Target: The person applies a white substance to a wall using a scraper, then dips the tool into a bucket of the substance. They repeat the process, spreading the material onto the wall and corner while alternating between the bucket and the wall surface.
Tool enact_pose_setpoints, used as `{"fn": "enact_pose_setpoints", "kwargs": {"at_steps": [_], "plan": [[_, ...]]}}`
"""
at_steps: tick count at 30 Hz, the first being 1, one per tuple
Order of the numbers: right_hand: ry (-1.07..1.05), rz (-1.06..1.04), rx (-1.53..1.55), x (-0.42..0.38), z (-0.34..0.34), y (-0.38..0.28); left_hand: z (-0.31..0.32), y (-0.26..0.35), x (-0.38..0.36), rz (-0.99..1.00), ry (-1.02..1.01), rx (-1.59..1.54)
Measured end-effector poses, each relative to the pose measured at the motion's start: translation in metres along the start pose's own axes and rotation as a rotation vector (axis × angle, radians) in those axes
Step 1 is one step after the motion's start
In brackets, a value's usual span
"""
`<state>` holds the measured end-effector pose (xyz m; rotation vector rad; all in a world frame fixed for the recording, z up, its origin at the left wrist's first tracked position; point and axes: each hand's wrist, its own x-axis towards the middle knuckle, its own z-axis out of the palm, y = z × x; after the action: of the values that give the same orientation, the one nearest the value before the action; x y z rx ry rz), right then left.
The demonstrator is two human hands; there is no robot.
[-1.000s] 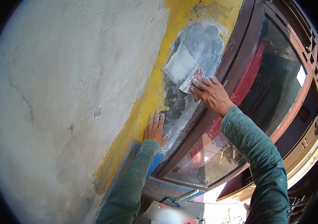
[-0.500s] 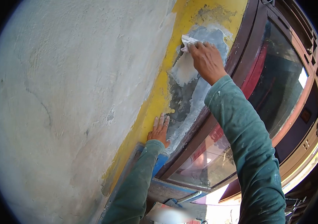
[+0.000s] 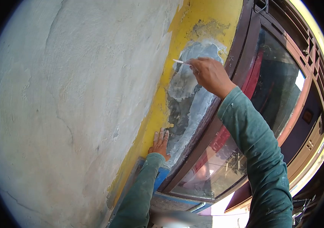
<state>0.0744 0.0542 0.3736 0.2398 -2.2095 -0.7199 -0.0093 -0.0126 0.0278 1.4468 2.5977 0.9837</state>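
My right hand point(image 3: 212, 76) pinches a folded white sheet point(image 3: 178, 61), which looks like sandpaper and shows nearly edge-on. It overlaps the upper part of a grey, smeared filler patch point(image 3: 202, 51) on the yellow wall strip point(image 3: 207, 13). Below, the patch turns into darker bare grey point(image 3: 178, 110), with a pale filler band running along the window frame. My left hand point(image 3: 159, 144) lies flat, fingers spread, on the strip's lower part beside the patch's left edge. Pale dust marks its fingertips.
A rough whitish wall point(image 3: 82, 98) fills the left side. On the right, a brown window frame point(image 3: 196, 159) with glass panes point(image 3: 274, 72) runs close beside the patch. A blue-painted ledge point(image 3: 161, 178) lies below my left hand.
The sheet lay spread against the filler and now shows edge-on, apparently tilted off the wall in my right hand. The view has shifted; my left hand stays flat in its place.
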Motion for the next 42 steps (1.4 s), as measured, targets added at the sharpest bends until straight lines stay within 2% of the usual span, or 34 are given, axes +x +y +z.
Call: {"fn": "enact_pose_setpoints", "kwargs": {"at_steps": [3,6,8,11,13,15,19,21,23,25,28,33,34,36,39,40,42], "plan": [[0.185,0.027,-0.174,0.038,-0.021,0.052,-0.002,-0.002,0.002,0.039,-0.017,0.019],[0.175,0.045,-0.232,0.047,-0.021,0.061,0.002,-0.005,0.001,0.044,-0.017,0.019],[0.139,-0.05,-0.388,0.047,-0.009,0.058,0.005,-0.005,0.003,0.036,0.025,-0.012],[0.075,0.022,-0.418,0.031,0.027,0.048,0.001,-0.005,0.002,0.045,-0.019,0.006],[0.1,-0.125,-0.384,0.005,0.057,0.029,0.002,-0.006,0.004,0.045,-0.019,0.027],[-0.058,-0.206,-0.393,-0.025,0.075,0.003,0.004,-0.008,0.003,0.046,-0.024,0.046],[-0.157,-0.292,-0.336,-0.043,0.064,-0.018,0.0,-0.006,0.003,0.037,-0.025,0.058],[-0.293,-0.29,-0.197,-0.031,0.043,-0.008,0.0,-0.007,0.003,0.031,-0.02,0.062],[-0.21,-0.304,-0.273,-0.008,0.019,0.003,0.004,-0.005,0.004,0.026,-0.005,0.034],[-0.084,-0.389,-0.422,0.009,0.025,0.026,0.005,-0.004,0.004,0.029,0.007,0.04],[-0.201,-0.31,-0.477,0.009,0.048,0.04,0.011,-0.006,0.004,0.042,0.037,0.043],[-0.132,-0.369,-0.314,-0.072,0.094,0.018,0.011,-0.008,0.003,0.052,0.034,0.032],[-0.131,-0.37,-0.316,-0.085,0.089,0.006,0.013,-0.008,0.004,0.043,0.031,0.034],[-0.358,-0.356,-0.249,-0.095,0.077,-0.012,0.009,-0.008,0.004,0.034,0.045,0.045],[-0.384,-0.318,-0.154,-0.079,0.036,-0.022,0.005,-0.007,0.004,0.037,0.026,0.063],[-0.32,-0.234,-0.178,-0.065,0.018,-0.019,0.006,-0.007,0.004,0.04,0.026,0.049],[-0.017,-0.072,-0.283,-0.037,-0.003,0.007,0.009,-0.007,0.004,0.045,0.014,0.031]]}}
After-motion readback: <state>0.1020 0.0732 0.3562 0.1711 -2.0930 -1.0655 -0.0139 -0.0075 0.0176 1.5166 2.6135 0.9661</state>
